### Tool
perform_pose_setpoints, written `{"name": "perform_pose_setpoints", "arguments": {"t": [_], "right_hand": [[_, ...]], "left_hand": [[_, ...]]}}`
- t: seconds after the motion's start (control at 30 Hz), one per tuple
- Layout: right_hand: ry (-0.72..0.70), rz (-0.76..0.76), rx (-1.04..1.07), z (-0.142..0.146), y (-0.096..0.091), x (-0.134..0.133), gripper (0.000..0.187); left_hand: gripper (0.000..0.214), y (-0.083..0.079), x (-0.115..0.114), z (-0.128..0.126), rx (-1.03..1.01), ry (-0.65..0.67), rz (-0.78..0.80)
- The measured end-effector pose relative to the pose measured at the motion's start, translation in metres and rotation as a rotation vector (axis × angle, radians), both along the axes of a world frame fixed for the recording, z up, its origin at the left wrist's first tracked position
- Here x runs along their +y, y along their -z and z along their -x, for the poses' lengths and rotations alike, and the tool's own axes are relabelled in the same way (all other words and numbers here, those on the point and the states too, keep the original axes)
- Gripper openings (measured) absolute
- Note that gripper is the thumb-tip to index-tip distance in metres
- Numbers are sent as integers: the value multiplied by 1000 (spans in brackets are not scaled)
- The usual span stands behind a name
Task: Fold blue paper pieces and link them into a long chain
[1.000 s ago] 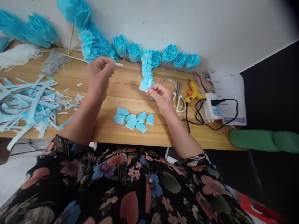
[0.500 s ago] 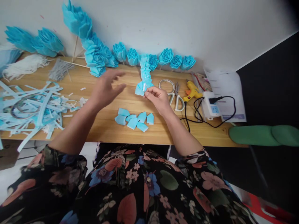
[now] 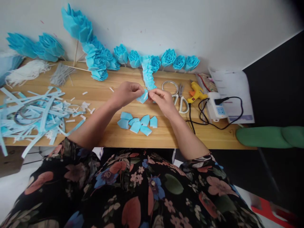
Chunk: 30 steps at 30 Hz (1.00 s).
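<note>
Head view, looking down past a black floral-print garment onto a long pale wooden table (image 3: 114, 136).

At the centre of the frame the person's left hand (image 3: 127, 91) and right hand (image 3: 162, 98) meet just above the tabletop. Each pinches a small light-blue paper petal (image 3: 143, 96) between thumb and forefinger, one at either side, with the other fingers curled loosely in. The petal sits at the near end of a light-blue column of overlapped petals (image 3: 148, 71) that runs up the frame towards the wall. Whether the two are joined cannot be told.

Just below the hands lies a cluster of loose light-blue cut petals (image 3: 137, 123). To the right are white-handled scissors (image 3: 181, 103), a yellow glue gun (image 3: 196, 91) and a white power strip (image 3: 215, 109) with a black cable. A row of blue paper roses (image 3: 168, 57) lines the wall at upper centre. A heap of blue and white paper strip offcuts (image 3: 35, 110) fills the left.

As I judge it, the petal is being shaped or fitted. Doing that well means gripping with the fingertips only, close to the edges. Both pinches should pull evenly so the thin paper neither tears nor creases, and the column should stay flat on the wood.
</note>
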State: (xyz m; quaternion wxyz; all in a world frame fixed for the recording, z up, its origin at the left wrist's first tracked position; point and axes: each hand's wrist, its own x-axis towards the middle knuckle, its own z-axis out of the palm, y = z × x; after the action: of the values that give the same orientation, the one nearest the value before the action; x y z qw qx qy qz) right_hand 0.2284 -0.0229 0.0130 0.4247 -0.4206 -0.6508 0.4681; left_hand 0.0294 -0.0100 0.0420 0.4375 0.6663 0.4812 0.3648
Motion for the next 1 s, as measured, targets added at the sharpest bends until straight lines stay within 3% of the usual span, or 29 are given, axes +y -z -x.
{"name": "perform_pose_setpoints", "arguments": {"t": [0.17, 0.4, 0.63, 0.8, 1.0], "right_hand": [[3, -10, -40, 1, 2, 2, 30], [68, 0, 72, 2, 3, 2, 30], [147, -11, 69, 2, 7, 3, 34], [79, 31, 81, 2, 5, 2, 32], [25, 60, 85, 2, 1, 1, 31]], "left_hand": [[24, 1, 1, -3, 34, 43, 11], [45, 4, -3, -10, -222, 14, 82], [24, 8, -11, -12, -195, 77, 126], [18, 14, -9, -10, -235, 26, 133], [21, 19, -11, -8, -165, 104, 159]]}}
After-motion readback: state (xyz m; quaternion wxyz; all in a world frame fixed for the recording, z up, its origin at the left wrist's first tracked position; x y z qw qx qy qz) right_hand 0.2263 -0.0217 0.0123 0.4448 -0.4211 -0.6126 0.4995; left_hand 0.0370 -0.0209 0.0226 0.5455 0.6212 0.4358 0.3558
